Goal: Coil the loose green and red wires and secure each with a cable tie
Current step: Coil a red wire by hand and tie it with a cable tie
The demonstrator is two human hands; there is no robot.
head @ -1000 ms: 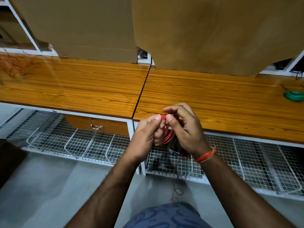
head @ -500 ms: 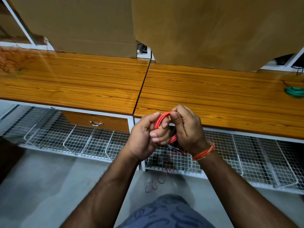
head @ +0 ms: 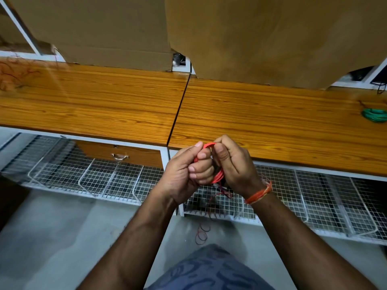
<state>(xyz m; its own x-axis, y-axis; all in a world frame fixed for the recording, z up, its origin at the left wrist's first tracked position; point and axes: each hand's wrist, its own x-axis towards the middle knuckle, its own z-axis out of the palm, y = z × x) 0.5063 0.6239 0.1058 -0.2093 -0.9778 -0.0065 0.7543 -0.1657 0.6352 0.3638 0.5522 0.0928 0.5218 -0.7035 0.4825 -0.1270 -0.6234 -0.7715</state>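
Underfoot, the pale grey concrete floor (head: pixel 52 237) runs beneath a long bench of glossy orange-brown wood-grain board (head: pixel 94 105), made of two tops butted together at a dark seam (head: pixel 178 107). White wire-mesh trays (head: pixel 88 176) hang in a row under the front edge, and a small wooden drawer with a metal pull (head: pixel 120 156) sits under the left top. Two big sheets of plain brown cardboard (head: pixel 261 38) stand at the back of the bench and block off whatever lies behind them; white frame rails show at either side.

Far to the right on the bench lies a small coil of green wire (head: pixel 376 115), at the very edge of view. A faint tangle of thin reddish wire (head: pixel 12 74) lies at the far left.

Just in front of the bench edge, the left hand (head: pixel 184 174) and the right hand (head: pixel 234 164) meet around a coil of bright red wire (head: pixel 217 176). The fingers of both are curled and clamped on the coil, the thumbs up near its top loop. An orange thread band (head: pixel 259 193) circles the right wrist. A loose red tail (head: pixel 202 233) dangles from the coil toward the floor, looping above a blue patterned garment (head: pixel 209 271).
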